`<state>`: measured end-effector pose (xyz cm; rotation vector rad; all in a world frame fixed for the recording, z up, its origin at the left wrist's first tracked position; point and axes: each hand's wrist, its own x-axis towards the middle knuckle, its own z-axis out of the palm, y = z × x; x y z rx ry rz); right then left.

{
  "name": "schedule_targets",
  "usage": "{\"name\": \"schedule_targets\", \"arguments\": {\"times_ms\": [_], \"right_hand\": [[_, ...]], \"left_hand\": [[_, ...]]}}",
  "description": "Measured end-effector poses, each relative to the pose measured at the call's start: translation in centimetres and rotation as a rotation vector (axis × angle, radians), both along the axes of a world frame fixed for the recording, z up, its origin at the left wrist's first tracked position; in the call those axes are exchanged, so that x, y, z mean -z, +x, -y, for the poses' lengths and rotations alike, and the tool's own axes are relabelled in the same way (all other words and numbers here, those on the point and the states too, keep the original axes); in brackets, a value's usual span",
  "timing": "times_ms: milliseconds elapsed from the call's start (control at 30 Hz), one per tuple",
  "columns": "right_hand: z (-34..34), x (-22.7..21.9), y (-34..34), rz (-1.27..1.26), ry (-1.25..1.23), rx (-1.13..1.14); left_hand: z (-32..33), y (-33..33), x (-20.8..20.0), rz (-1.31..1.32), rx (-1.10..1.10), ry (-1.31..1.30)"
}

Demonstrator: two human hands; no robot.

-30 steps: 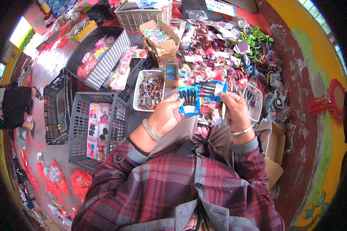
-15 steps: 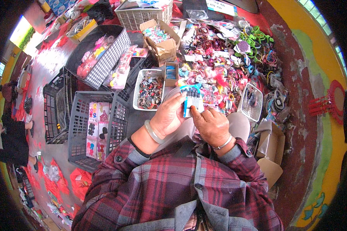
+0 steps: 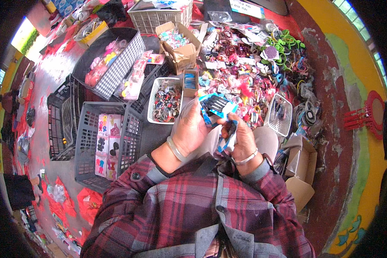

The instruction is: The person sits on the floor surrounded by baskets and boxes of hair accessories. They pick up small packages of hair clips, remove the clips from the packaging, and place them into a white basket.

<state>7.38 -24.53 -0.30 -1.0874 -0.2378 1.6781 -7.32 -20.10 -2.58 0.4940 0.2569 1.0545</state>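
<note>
My left hand [image 3: 190, 132] is closed on the edge of a blue-and-white card of black hairpins [image 3: 216, 104], which lies tilted above my lap. The slim dark pins sit side by side across it. A second blue-and-white card [image 3: 230, 136], with dark pieces on it, is gripped by my right hand [image 3: 245, 141], close against the first. My right fingers curl around this second card and partly cover it. Whether the two cards touch, I cannot tell. Just beyond my hands spreads a heap of colourful hair accessories [image 3: 241, 81].
Left of my hands stand a white basket of small hair ties [image 3: 150, 109], a small box of blue items [image 3: 190, 91] and a grey crate [image 3: 84, 146] with carded hair clips. At right are a white basket [image 3: 268, 122] and an open cardboard box [image 3: 307, 163]. A painted wall rises beyond.
The single card I held before has tilted, and a second card now shows in my right hand. My right hand has turned and dropped slightly, its fingers now wrapped around that card.
</note>
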Motion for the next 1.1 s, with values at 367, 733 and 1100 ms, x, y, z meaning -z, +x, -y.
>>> {"name": "schedule_targets", "arguments": {"times_ms": [367,733,1100], "right_hand": [[1.0,0.9,-0.4,0.247,-0.061,-0.191],[0.0,1.3,1.7,0.207,0.081,-0.109],[0.8,2.2,-2.8,1.409,0.312,-0.56]], "left_hand": [[0.1,0.0,0.9,-0.096,-0.13,-0.086],[-1.5,-2.7,0.9,-0.18,-0.177,-0.006],[-0.5,-4.7,1.2,-0.312,-0.109,-0.059]]}}
